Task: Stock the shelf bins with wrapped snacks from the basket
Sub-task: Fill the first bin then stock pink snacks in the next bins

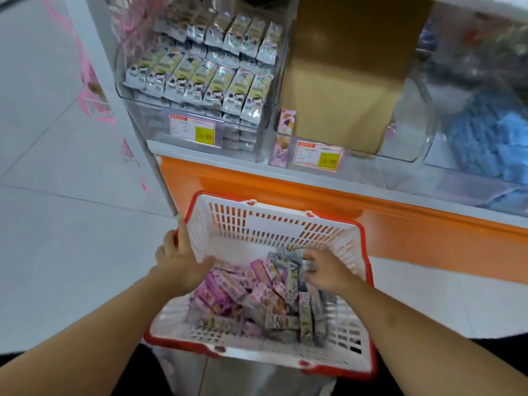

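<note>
White plastic basket (258, 224) with a red rim sits below the shelf, loaded with pink wrapped snacks (228, 287) on the left and grey-silver wrapped snacks (294, 277) on the right. Left hand (178, 265): grip clamped on the basket's left rim, thumb inside the wall. Right hand (325, 271): fingers curled down onto the grey-silver packs; motion blur prevents confirming a closed grip. Left clear shelf bin (143, 110) holds upright rows of packs. Cardboard box (343, 81) conceals most of the middle bin. Right-hand bin contents are blurred and cut off.
</note>
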Tool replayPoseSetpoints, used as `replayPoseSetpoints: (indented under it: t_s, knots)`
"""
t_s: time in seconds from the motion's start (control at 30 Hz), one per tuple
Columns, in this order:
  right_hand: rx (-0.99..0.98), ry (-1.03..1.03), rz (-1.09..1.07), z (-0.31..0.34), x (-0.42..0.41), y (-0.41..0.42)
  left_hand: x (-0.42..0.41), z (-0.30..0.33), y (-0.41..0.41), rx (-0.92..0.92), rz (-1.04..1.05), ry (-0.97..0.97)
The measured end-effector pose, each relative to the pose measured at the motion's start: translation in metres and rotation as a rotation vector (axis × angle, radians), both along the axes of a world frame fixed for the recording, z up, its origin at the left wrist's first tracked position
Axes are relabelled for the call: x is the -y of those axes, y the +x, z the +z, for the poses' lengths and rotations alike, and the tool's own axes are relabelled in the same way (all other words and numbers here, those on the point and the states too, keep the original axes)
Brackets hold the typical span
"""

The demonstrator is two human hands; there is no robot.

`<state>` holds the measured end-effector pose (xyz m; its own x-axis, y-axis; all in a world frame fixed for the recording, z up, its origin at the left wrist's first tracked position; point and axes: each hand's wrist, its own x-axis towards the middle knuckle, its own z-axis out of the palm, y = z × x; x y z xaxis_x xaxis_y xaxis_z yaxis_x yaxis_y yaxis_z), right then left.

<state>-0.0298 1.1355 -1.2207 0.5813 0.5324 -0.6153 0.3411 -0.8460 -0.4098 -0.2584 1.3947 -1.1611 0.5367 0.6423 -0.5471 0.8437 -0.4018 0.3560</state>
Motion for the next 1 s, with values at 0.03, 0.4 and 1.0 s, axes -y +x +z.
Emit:
replayPoseSetpoints:
  t_s: [0.03,0.4,1.0]
  knots:
    - [0.054,0.005,-0.007,-0.004,-0.001,0.0,0.001,-0.001,0.002,-0.022,0.008,0.01]
    - [0.303,-0.046,0.099,-0.008,-0.017,0.004,0.004,-0.003,0.01,-0.135,0.015,0.047]
    - [-0.329,0.887,-0.031,0.296,-0.056,-0.042,0.023,0.217,0.032,0.584,-0.138,-0.995]
